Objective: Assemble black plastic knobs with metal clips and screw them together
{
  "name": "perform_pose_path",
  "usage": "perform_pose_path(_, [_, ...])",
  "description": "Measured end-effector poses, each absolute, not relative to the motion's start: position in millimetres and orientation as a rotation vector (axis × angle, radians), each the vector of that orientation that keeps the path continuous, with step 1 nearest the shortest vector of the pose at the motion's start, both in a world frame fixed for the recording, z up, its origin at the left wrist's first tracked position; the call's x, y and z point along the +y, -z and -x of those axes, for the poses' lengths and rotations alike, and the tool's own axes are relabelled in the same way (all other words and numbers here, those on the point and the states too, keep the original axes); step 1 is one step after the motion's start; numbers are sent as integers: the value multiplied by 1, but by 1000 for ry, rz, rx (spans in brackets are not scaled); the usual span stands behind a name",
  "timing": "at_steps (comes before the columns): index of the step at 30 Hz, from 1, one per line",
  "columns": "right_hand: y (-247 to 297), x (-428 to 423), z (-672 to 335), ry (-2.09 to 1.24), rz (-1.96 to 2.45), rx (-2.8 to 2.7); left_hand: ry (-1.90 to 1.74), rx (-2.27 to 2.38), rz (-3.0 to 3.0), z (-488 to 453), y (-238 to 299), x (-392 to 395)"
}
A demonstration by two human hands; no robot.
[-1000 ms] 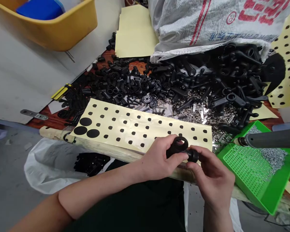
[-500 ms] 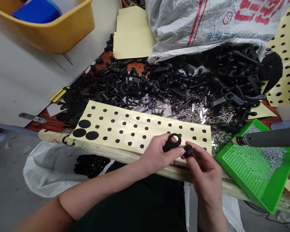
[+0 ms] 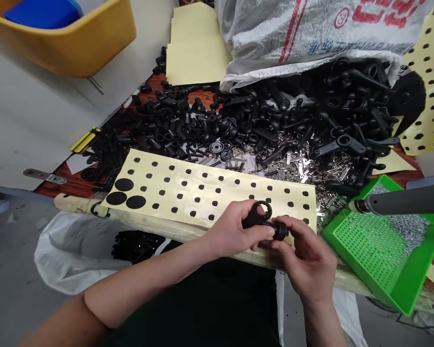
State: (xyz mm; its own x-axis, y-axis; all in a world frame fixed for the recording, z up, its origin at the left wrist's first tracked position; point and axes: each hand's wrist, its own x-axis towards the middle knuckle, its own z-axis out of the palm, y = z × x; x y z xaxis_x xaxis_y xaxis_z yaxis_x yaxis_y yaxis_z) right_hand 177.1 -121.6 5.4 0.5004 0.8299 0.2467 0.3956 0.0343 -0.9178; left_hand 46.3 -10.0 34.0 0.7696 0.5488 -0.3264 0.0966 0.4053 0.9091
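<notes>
Gripping ring piece [image 3: 252, 220] in left hand [image 3: 231, 231] right of the frame's centre, fingers curled around and thumb pressed along the side. Pinching knob [image 3: 281, 231] between thumb and fingers of right hand [image 3: 309, 258], just right of the left thumb tip. Both hands closed, with no open palm. Tipped ring piece since a second ago, to face the toothed opening more toward the camera; shifted right hand leftward in the frame, and brought right thumb closer to left thumb over the last half second. Judging by that, working on knob and ring piece together, without letting go of either.

Cannot tell a tight join from a loose one, nor two parts from one; cannot see fingertips under ring piece.

Farther out, across the middle, sheet [image 3: 227, 198] with black dots, partly covered by hands. Above it, heaped black parts [image 3: 210, 127], too tangled to count, beside metal clips [image 3: 304, 168], blurred by glare. At right, green tray [image 3: 407, 289] with metal bits [image 3: 407, 231], overhung by grey tool [image 3: 408, 199], cut off by the edge. At upper right, white sack [image 3: 260, 38], cut off and hiding some of the heap. At upper left, yellow tub [image 3: 104, 43], also cut off.
</notes>
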Motion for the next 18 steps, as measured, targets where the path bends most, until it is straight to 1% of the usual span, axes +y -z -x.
perform_pose_path(3, [-5, -123, -178, -500, 1569, -1042, -358, 633, -1382, -43, -34, -10])
perform_pose_path(7, [-5, -123, -178, -825, 1509, -774, -470, 580, -1817, -39, -27, -15])
perform_pose_path(10, [0, -123, -176, -998, 1416, -648, -487, 555, -1897, -38, -22, -17])
perform_pose_path(13, [3, -122, -172, -986, 1395, -552, -477, 637, -1767, -40, -22, -16])
perform_pose_path(18, [2, -122, -170, -904, 1379, -528, -429, 757, -1150, -45, -24, -14])
